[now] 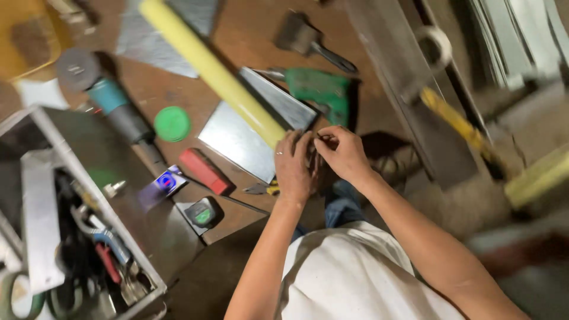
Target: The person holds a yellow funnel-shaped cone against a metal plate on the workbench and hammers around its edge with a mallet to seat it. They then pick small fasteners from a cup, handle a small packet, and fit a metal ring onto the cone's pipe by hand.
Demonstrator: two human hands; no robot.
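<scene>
My left hand [293,169], with a ring on one finger, and my right hand [342,155] meet at the middle of the view, fingers curled together around a small dark piece [313,159] that they mostly hide. They sit just beyond the near end of a long yellow tube [207,65], which lies slanted across a flat grey metal sheet [237,142]. A green power drill [320,89] lies just beyond my right hand. Small snips with yellow handles [265,189] lie beside my left wrist.
On the brown floor to the left lie a red utility knife [203,170], a tape measure [203,213], a green round lid [172,124] and a teal angle grinder [112,104]. An open metal toolbox [142,225] full of tools stands at the lower left. A brush [305,38] lies at the top.
</scene>
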